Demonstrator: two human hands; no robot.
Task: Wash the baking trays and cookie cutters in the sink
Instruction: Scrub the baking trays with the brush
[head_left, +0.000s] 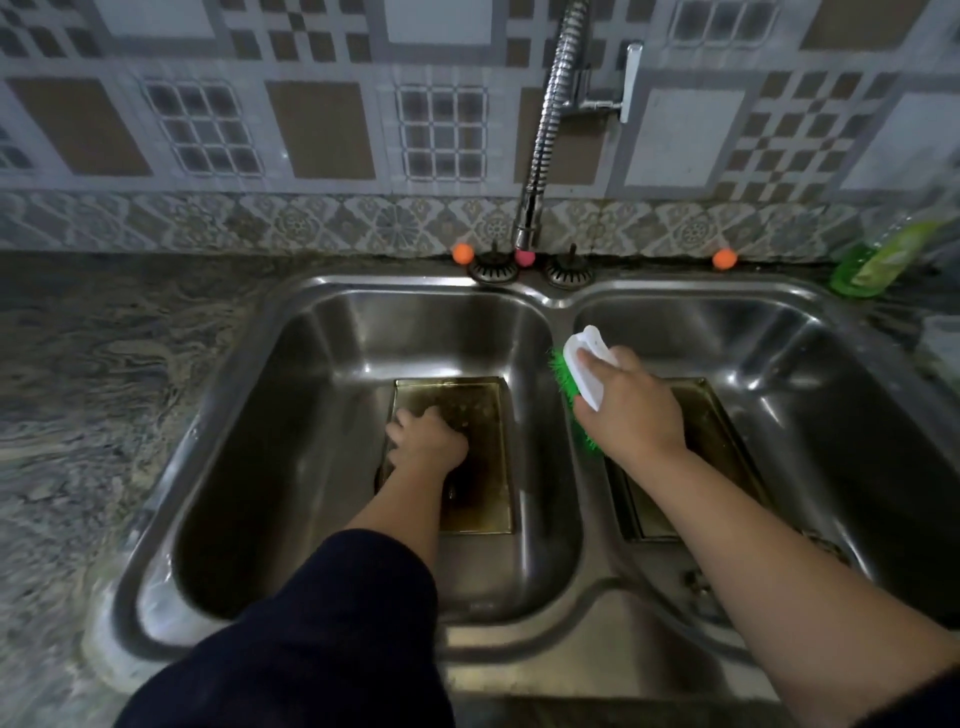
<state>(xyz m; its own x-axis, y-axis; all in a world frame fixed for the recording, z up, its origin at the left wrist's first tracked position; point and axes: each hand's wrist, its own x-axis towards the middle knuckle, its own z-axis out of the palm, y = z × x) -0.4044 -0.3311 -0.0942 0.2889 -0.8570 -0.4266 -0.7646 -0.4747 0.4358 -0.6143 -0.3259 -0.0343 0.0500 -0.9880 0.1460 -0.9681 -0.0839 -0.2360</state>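
Note:
A dark, stained baking tray (480, 415) lies flat on the bottom of the left basin of the steel double sink (558, 306). My left hand (428, 439) rests on this tray, its fingers bent against the tray's floor. A second tray (719, 431) lies in the right basin, partly hidden under my right arm. My right hand (631, 405) grips a scrub brush (584, 371) with a white handle and green bristles, held above the divider between the basins. No cookie cutters can be made out clearly.
A flexible chrome tap (543, 150) hangs over the divider, with no water visible. Two drain strainers (493, 267) sit on the back rim beside small orange balls (462, 253). A green detergent bottle (878, 260) stands at the back right. Marbled countertop (104, 389) stretches left.

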